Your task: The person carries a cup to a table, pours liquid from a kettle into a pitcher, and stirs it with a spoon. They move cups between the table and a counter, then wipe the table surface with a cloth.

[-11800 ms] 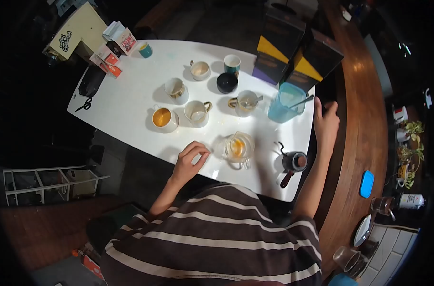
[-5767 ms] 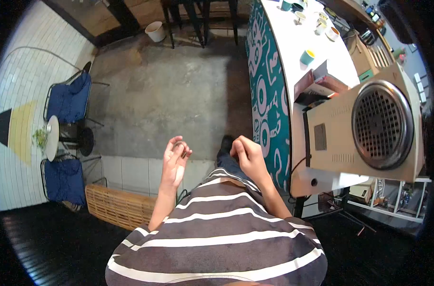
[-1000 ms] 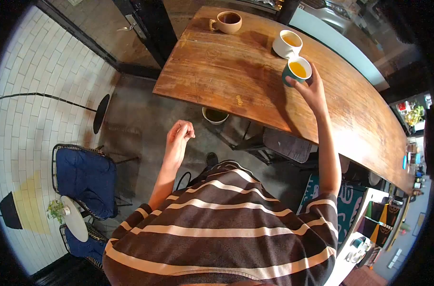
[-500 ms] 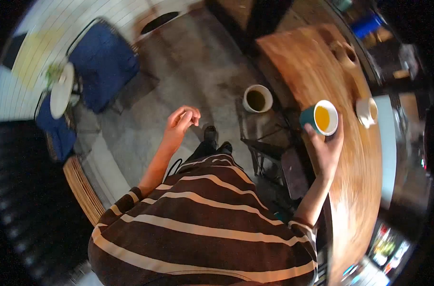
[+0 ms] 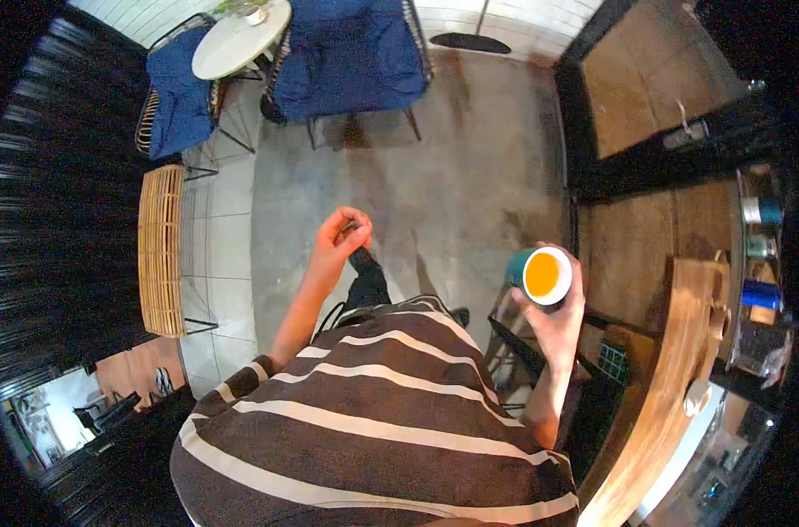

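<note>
My right hand (image 5: 559,321) is wrapped round a cup (image 5: 515,268), dark green outside and white inside. Orange-yellow liquid (image 5: 542,277) shows through the cup's mouth, which faces up towards me. Over the floor in front of my body hangs my left hand (image 5: 339,239), its fingers curled and the thumb against them. Nothing is visible in that hand, and it touches no object. One dark shoe or leg (image 5: 366,277) shows below it.
To the right stands a wooden counter (image 5: 658,413) with a small light-coloured cup (image 5: 696,397) on it. A blue cushioned chair (image 5: 351,66) and a round white table (image 5: 232,48) are ahead. Left is a bamboo bench (image 5: 162,255). A dark-framed door (image 5: 584,132) stands front right.
My body has turned left and away from the counter. The cup in my right hand has come off the counter area and now hangs over the floor. My left hand stays curled.
</note>
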`<move>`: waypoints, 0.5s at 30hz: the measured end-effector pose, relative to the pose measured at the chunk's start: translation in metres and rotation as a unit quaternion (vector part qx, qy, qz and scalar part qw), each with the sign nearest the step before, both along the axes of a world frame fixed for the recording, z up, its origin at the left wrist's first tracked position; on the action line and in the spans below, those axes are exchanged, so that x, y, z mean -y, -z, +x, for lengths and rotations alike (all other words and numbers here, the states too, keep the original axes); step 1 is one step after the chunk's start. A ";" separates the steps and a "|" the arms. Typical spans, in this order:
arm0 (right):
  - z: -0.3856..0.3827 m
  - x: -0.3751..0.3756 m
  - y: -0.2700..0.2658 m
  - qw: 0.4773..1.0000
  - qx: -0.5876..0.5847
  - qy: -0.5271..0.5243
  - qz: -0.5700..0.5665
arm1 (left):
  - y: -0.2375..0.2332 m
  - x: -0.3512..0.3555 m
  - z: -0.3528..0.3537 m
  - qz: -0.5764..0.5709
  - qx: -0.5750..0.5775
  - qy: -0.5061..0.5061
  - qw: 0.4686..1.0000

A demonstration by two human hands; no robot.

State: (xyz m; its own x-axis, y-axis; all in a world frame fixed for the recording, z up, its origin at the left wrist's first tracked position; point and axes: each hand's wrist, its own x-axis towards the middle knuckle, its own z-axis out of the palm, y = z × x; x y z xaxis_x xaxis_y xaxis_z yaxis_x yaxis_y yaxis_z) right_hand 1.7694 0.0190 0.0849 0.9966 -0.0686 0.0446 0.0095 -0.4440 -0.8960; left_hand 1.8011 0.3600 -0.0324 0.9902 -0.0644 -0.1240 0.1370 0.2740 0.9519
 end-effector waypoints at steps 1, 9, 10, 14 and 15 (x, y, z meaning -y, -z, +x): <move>0.018 -0.026 0.003 1.000 0.006 -0.019 0.008 | 0.000 -0.024 0.013 0.019 0.007 0.000 1.000; 0.147 -0.203 0.029 0.993 0.025 -0.114 0.001 | -0.019 -0.202 0.065 0.024 -0.003 -0.076 0.997; 0.161 -0.221 0.023 0.992 0.009 -0.124 0.003 | -0.017 -0.218 0.066 0.018 0.003 -0.090 0.996; 0.223 -0.287 0.027 0.983 0.007 -0.183 0.023 | -0.005 -0.275 0.083 0.031 -0.012 -0.137 0.990; 0.239 -0.301 0.031 0.978 0.004 -0.204 0.034 | 0.001 -0.286 0.089 0.027 -0.016 -0.158 0.987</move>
